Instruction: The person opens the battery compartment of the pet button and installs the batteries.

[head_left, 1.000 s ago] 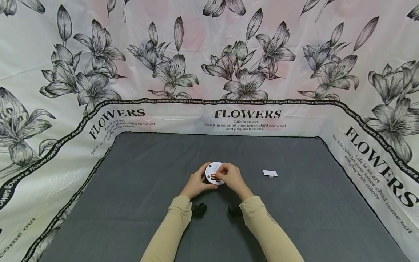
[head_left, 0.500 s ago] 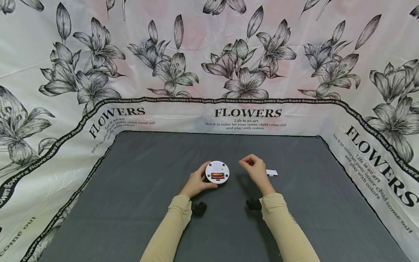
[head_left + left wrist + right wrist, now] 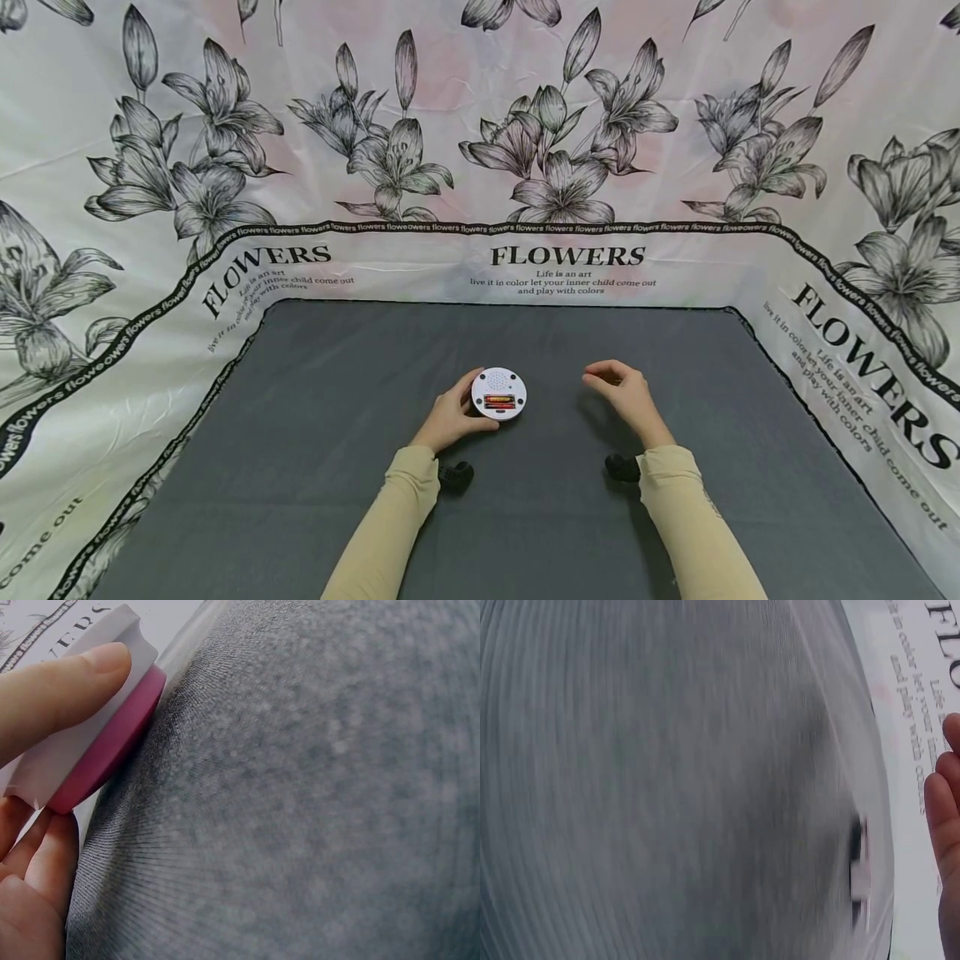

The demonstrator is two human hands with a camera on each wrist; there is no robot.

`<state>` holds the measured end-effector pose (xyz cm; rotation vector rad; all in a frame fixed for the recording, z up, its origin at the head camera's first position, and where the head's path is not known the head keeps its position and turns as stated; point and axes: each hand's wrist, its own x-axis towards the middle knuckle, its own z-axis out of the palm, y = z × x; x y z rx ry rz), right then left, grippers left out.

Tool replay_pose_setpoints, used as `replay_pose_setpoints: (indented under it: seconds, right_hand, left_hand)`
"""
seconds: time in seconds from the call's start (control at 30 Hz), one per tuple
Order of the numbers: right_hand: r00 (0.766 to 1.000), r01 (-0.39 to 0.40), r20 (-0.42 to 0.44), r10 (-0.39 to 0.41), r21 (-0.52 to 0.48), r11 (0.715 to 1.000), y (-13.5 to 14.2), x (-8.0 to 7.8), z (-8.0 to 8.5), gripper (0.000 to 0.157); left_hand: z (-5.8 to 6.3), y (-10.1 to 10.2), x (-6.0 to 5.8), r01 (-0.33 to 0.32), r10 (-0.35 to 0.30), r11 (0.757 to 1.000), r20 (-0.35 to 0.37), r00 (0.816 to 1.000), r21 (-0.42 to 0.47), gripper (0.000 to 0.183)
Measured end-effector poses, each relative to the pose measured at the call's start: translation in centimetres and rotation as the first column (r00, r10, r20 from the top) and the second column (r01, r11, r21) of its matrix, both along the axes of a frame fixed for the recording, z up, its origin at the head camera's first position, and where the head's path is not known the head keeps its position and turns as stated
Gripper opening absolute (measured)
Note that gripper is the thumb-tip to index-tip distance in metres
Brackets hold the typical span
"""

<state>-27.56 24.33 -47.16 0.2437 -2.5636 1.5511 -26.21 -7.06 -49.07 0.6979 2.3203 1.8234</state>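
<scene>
My left hand grips a round white device by its edge, thumb on one side and fingers on the other. Two batteries lie side by side in a compartment on the face turned up to me. From the left wrist view, the device's other side is pink. To the right, apart from the device, my right hand hovers with loosely bent fingers and nothing visible in them. In the right wrist view a small white tabbed cover lies on the cloth, blurred; the hand hides it in the head view.
A dark grey cloth covers the work surface. Behind and beside it hangs a white curtain printed with flowers and lettering. Black wrist devices sit below both hands.
My right hand has drawn away from the batteries and moved right, over to where the white cover lies. The left hand and the device have hardly moved.
</scene>
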Motion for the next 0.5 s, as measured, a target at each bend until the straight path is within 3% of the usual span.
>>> replay_pose_setpoints:
  seconds: [0.5]
  right_hand:
    - [0.997, -0.002, 0.076, -0.016, 0.226, 0.974, 4.0, -0.2, -1.5, 0.060]
  left_hand:
    - [0.0, -0.1, -0.1, 0.000, -0.001, 1.000, -0.002, 1.000, -0.014, 0.090]
